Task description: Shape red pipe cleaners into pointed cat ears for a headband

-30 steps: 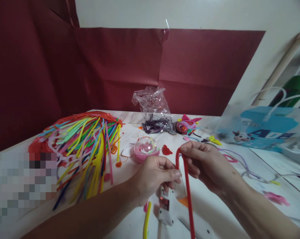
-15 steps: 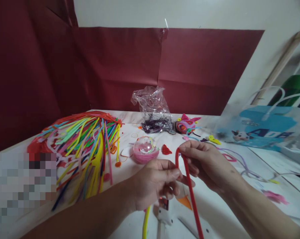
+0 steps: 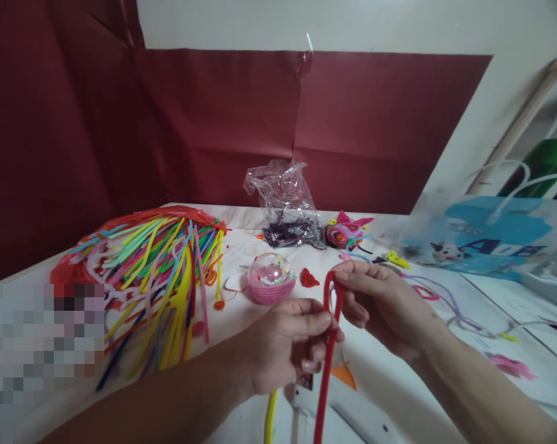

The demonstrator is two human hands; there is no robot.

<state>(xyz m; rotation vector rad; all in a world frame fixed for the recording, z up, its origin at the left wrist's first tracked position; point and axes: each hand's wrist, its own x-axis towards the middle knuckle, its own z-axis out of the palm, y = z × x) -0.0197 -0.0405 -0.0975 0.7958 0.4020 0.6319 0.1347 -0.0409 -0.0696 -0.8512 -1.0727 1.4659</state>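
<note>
A red pipe cleaner [image 3: 325,357] is folded into a narrow loop between my two hands above the table. My right hand [image 3: 380,305] pinches the bend at the top. My left hand [image 3: 288,342] pinches both strands just below, thumb against fingers. The long end hangs down past the picture's bottom edge. Beneath my hands lies a white glue gun [image 3: 347,407] with an orange tip, and a yellow pipe cleaner [image 3: 272,416] beside it.
A big heap of coloured pipe cleaners [image 3: 158,271] lies at the left. A clear ball on a pink coil [image 3: 270,279], a small red piece [image 3: 308,279], a plastic bag [image 3: 285,206], a pink figure [image 3: 345,233] and a blue gift bag [image 3: 486,237] stand farther back.
The hanging end of the red pipe cleaner has swung from the right to the left. My left thumb and fingers now close on both strands. My right hand stays at the bend.
</note>
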